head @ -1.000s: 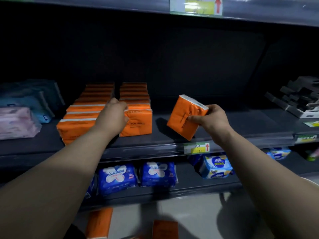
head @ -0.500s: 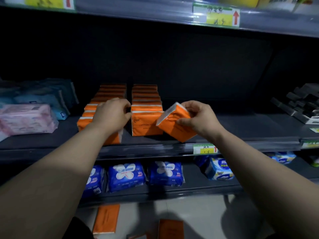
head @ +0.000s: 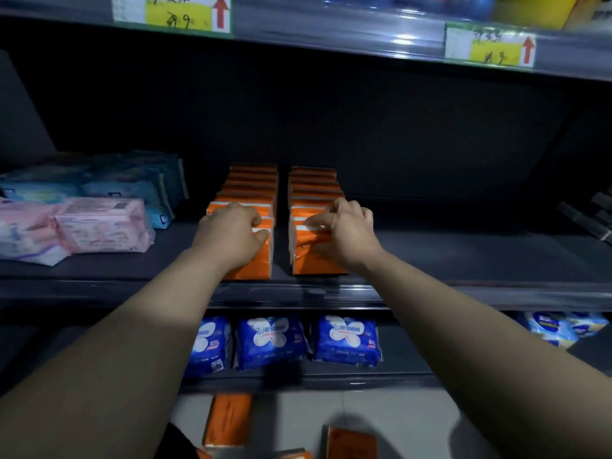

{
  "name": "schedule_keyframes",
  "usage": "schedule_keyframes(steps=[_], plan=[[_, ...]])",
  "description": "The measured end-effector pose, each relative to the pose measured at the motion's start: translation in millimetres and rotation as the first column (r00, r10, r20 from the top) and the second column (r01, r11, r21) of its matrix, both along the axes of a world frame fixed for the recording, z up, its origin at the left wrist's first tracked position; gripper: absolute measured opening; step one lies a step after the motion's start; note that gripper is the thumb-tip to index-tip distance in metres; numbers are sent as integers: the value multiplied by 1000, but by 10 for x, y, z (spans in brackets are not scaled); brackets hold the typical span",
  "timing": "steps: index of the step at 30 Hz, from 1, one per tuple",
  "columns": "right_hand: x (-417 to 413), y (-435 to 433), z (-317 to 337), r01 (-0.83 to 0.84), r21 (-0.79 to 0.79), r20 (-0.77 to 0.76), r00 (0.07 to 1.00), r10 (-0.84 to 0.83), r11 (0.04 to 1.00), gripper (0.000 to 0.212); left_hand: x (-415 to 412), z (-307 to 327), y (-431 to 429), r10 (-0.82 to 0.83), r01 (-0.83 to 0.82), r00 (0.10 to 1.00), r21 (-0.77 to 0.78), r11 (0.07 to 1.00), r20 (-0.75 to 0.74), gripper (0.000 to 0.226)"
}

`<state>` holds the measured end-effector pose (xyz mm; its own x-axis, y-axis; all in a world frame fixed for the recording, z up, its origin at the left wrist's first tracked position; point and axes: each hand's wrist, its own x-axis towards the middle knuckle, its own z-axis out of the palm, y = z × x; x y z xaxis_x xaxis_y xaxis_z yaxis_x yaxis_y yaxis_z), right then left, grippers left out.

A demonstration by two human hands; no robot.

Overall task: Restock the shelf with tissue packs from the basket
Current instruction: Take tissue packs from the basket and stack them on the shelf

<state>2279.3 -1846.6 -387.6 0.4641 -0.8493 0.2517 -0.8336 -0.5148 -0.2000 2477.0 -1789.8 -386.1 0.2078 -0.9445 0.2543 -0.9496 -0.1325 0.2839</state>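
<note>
Dark shelving (head: 331, 127) is filling the view, its back wall sitting deep in shadow. The middle shelf (head: 463, 256) is stretching right across, a clear rail running along its near edge. Right of the orange stock, bare board is showing all the way out to some dark items (head: 589, 217) at the far right. On the left, a narrower bare strip is separating the orange from the pink packs (head: 102, 226) and teal packs (head: 132, 180).

Blue packs (head: 271, 342) are lining the lower shelf (head: 298, 379). Loose orange packs (head: 228, 422) are lying at the bottom of the view by the pale floor (head: 298, 412).

Now the stock itself: the left row (head: 251, 187) and right row (head: 314, 183) are running side by side from near to far, a slim gap between them. Every pack is standing upright on edge, broad face pointing at the near rail, white strip up.

Left hand (head: 231, 233) is curling its fingers over the top of the left front pack (head: 258, 263), thumb pressing the upper corner. Right hand (head: 344, 230) is pinching the white top edge of the right front pack (head: 314, 256) between thumb and forefinger, the other fingers bending above it. Both front packs are sitting just behind the near rail.

Overhead, price labels (head: 172, 11) are hanging on the upper shelf rail (head: 331, 31).
</note>
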Motion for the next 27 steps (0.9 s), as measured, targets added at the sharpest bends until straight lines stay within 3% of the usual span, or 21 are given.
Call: schedule_keyframes(steps=[8, 21, 27], plan=[[-15, -29, -144, -31, 14, 142, 989, 29, 999, 55, 12, 0, 1, -8, 8, 1000, -7, 1000, -26, 38], [-612, 81, 137, -22, -45, 163, 986, 29, 999, 58, -490, 216, 30, -124, 120, 991, -66, 991, -60, 36], [-1258, 184, 173, 87, -60, 128, 989, -78, 994, 57, -1185, 300, -68, -251, 246, 967, -109, 963, -39, 36]])
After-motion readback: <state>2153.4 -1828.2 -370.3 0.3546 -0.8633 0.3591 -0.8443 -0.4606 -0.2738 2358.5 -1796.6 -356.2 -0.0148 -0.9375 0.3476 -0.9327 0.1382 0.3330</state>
